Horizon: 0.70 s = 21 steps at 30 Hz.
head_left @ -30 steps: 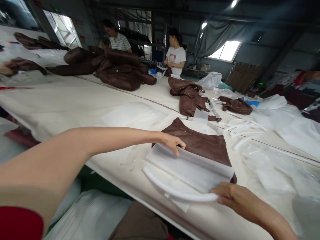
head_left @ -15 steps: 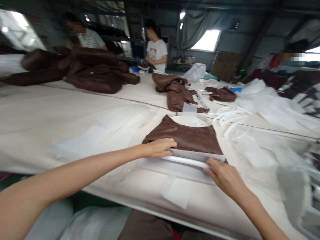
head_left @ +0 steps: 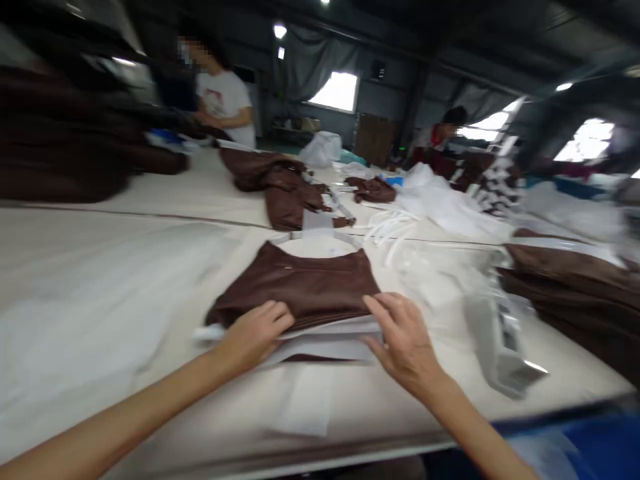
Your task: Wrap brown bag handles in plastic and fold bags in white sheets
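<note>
A brown bag (head_left: 315, 287) lies flat on the pale table (head_left: 210, 427), its strap looped away at the far side. White sheets (head_left: 330, 345) lie along its near edge. My left hand (head_left: 263, 330) is closed at the near left part of the bag, fingers curled over the edge and the sheet; what they grip is hidden. At the near right corner my right hand (head_left: 400, 333) has thumb and fingers apart, touching the bag and the sheets. A white strip (head_left: 303, 400) hangs toward the table's front.
Brown bags (head_left: 290, 193) and white tubes (head_left: 393, 227) lie behind. Clear plastic (head_left: 435, 280) and more brown material (head_left: 575, 293) are at the right. A dark brown pile (head_left: 60, 147) is at the left. A person in a white shirt (head_left: 225, 100) stands across the table.
The view has turned right. The white tube between my hands no longer shows there; a white end sticks out left of the bag. My right hand has opened and moved to the bag's corner.
</note>
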Motion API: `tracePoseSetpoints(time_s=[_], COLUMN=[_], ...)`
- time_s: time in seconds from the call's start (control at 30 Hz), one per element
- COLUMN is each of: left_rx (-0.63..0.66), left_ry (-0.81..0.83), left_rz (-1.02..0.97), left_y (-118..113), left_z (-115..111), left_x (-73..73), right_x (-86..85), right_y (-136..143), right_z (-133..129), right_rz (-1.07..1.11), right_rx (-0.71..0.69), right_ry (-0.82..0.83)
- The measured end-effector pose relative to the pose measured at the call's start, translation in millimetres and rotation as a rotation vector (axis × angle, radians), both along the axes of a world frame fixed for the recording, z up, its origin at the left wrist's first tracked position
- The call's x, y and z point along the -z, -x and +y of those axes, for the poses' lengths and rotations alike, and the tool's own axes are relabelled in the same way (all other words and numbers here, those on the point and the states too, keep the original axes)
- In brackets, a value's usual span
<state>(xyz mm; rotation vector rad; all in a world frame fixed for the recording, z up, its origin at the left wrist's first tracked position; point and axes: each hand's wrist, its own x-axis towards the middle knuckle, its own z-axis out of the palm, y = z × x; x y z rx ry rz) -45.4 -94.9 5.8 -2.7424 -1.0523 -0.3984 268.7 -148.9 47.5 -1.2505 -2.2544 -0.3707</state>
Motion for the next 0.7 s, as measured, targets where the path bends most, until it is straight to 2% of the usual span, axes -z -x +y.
tracePoseSetpoints(time_s=[0.07, 0.2, 0.3, 0.4, 0.57, 0.63, 0.7], left_rx=[-0.029, -0.117, -0.124, -0.102, -0.117, -0.108, -0.107], left_ry=[0.019, -0.006, 0.008, 0.041, 0.076, 0.029, -0.041], left_rz=[0.069, 0.131, 0.132, 0.106, 0.074, 0.07, 0.063], left_y=[-7.2, -9.8, -7.7, 4.8, 39.1, 45.5, 46.6], left_z=[-8.4, -14.8, -21.2, -23.4, -15.3, -13.9, -15.1], left_x=[-5.1, 1.4, 1.6, -8.2, -25.1, -23.0, -13.8], right_x=[4.6, 45.3, 65.5, 61.8, 39.0, 35.0, 37.0], right_y=[-6.4, -10.9, -17.2, -21.4, -18.7, -19.0, -20.0], right_z=[13.2, 37.3, 37.0, 31.5, 34.3, 36.6, 37.6], right_rz=[-0.1, -0.229, -0.262, -0.286, -0.254, -0.233, -0.23], right_rx=[-0.087, -0.275, -0.32, -0.31, -0.296, -0.295, -0.297], right_ry=[-0.002, -0.032, -0.076, -0.074, 0.043, 0.086, 0.095])
